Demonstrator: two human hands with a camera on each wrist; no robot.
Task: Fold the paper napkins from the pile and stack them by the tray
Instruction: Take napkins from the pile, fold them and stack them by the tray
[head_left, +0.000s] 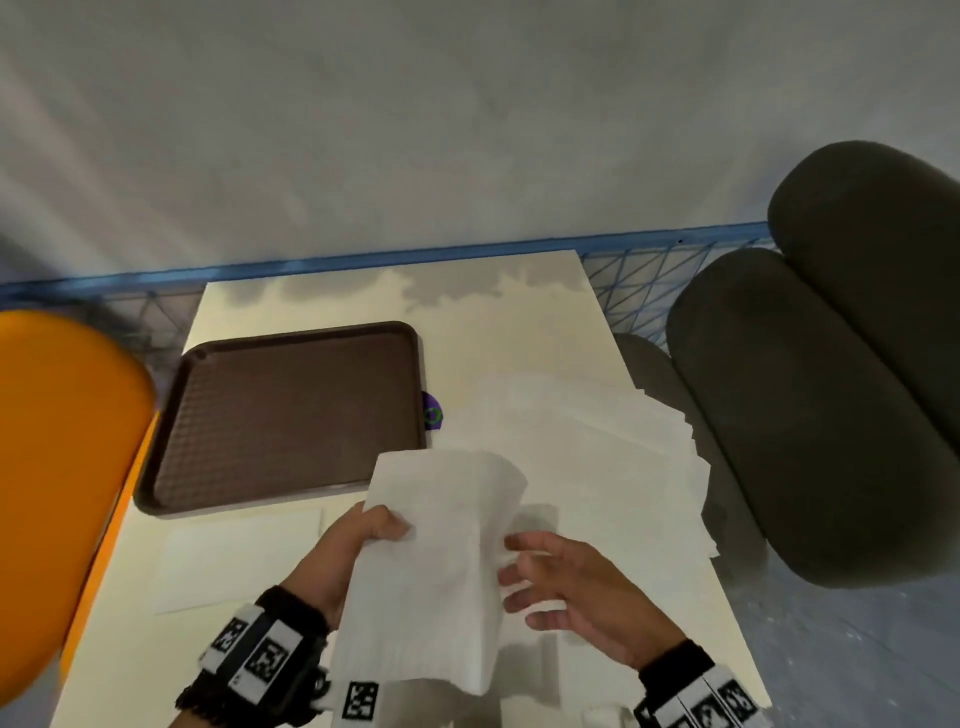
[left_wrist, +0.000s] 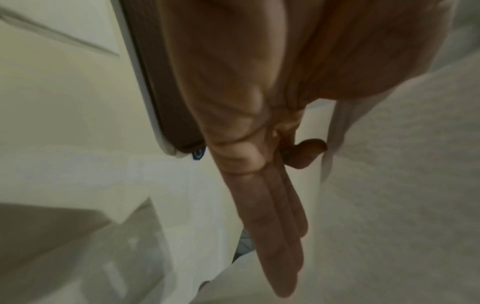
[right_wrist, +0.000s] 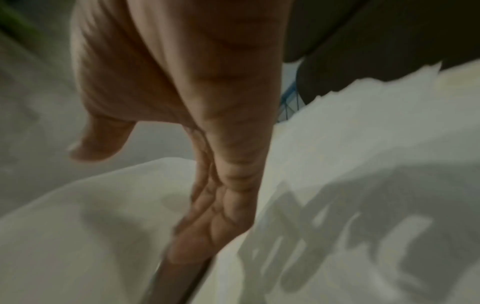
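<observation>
My left hand (head_left: 385, 526) pinches the left edge of a white paper napkin (head_left: 441, 566) and holds it lifted above the table's front, thumb on top. In the left wrist view the fingers (left_wrist: 275, 236) run straight along the sheet (left_wrist: 402, 185). My right hand (head_left: 519, 574) is open with spread fingers at the napkin's right edge, touching it lightly. The loose napkin pile (head_left: 618, 441) lies at the table's right side. A brown tray (head_left: 291, 415) sits at the left, with flat folded napkins (head_left: 239, 561) on the table in front of it.
The cream table (head_left: 519, 322) ends at a blue rail (head_left: 395, 257) by the wall. An orange chair (head_left: 57, 467) stands at the left and dark grey padded seats (head_left: 810, 415) at the right. A purple sticker (head_left: 432, 411) peeks out beside the tray.
</observation>
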